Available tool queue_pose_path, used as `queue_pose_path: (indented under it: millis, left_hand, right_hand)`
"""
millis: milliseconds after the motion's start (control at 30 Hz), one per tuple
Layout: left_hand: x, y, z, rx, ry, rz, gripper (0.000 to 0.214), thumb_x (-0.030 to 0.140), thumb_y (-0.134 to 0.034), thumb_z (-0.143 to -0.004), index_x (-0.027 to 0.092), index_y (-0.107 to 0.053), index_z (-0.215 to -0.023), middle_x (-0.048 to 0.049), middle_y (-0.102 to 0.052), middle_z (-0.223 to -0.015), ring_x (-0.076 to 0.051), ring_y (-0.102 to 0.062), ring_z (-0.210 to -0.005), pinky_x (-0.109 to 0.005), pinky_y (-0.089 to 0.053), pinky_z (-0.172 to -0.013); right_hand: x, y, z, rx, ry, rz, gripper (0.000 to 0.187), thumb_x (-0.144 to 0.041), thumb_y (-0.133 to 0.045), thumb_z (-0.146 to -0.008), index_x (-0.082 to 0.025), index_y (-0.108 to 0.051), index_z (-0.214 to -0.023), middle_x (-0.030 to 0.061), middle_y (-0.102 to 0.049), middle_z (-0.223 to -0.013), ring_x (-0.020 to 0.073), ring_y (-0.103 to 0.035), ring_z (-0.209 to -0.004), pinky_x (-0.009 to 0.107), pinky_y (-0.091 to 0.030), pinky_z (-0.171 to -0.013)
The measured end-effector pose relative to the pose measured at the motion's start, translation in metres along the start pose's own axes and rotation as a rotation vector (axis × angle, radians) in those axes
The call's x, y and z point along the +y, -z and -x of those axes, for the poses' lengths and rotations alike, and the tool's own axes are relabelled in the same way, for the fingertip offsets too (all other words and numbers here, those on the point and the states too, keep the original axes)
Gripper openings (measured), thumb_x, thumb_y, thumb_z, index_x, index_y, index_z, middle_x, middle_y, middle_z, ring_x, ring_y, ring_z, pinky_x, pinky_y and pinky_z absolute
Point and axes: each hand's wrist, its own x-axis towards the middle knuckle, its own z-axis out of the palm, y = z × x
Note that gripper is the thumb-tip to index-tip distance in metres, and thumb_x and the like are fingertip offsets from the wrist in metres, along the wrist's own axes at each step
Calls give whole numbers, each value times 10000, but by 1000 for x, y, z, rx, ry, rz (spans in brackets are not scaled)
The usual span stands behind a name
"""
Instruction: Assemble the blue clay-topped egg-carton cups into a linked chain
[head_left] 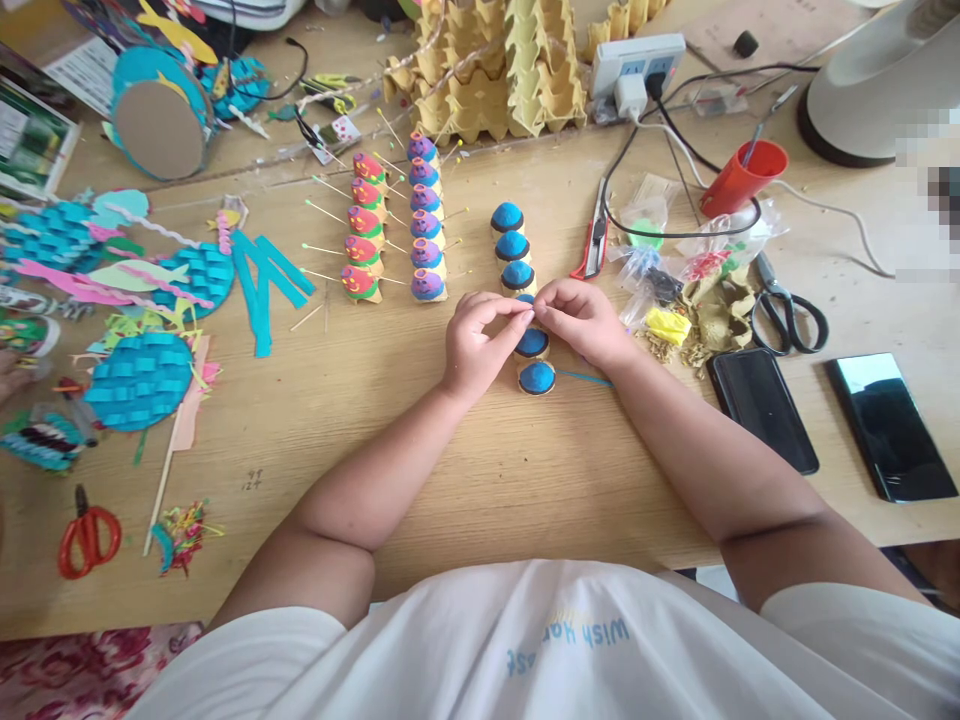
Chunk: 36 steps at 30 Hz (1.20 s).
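1. White, softly creased fabric shirt (555,650) lies nearest.
2. Beyond it, the left hand (481,345) and right hand (583,322) meet, thumbs and forefingers pinched narrow; whether anything sits between, I cannot tell.
3. Directly under them, a row of blue-domed cups (537,378), dark-rimmed, stands on the smooth wood-grain tabletop (450,490).
4. Leftward stand bumpy red-green (365,221) and purple-blue rows (426,226) with thin pins.
5. Behind: a rough, peaked egg tray (469,112).

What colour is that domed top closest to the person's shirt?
The domed top is blue with a darker edge; the head view shows it.
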Motion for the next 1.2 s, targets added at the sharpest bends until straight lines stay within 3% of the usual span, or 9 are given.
queue_pose_path:
  millis: [400,633,933,1200]
  left_hand:
    - [-9,-4,1,-25,182,186,122,361,-778,-944,250,-806,-902,-18,-812,-933,-154,-744,-934,-318,-580,-919]
    - [-15,-6,2,23,271,279,220,474,-802,-923,255,-821,-924,-10,-807,-919,-130,-722,-871,-260,-543,-772]
    - [-15,-7,1,28,366,299,375,612,-794,-886,242,-819,-941,-30,-822,-936,-139,-724,-860,-277,-571,-806]
    - [-16,-7,2,1,343,288,354,605,-785,-897,255,-818,-941,-21,-813,-931,-142,-727,-867,-283,-568,-799]
  right_hand:
    - [2,0,0,-1,13,108,461,-628,-855,-811,-202,-679,-792,-40,-533,-653,104,-431,-609,266,-337,-565]
    - [0,-1,0,48,37,131,517,-703,-788,-832,-200,-673,-800,-9,-618,-723,121,-499,-660,268,-406,-605]
    - [-5,-4,1,145,63,40,515,-708,-833,-788,-217,-681,-808,6,-669,-804,136,-562,-737,278,-498,-704]
    - [-9,-5,2,89,51,30,500,-689,-842,-792,-212,-695,-810,5,-665,-790,131,-552,-719,278,-514,-709]
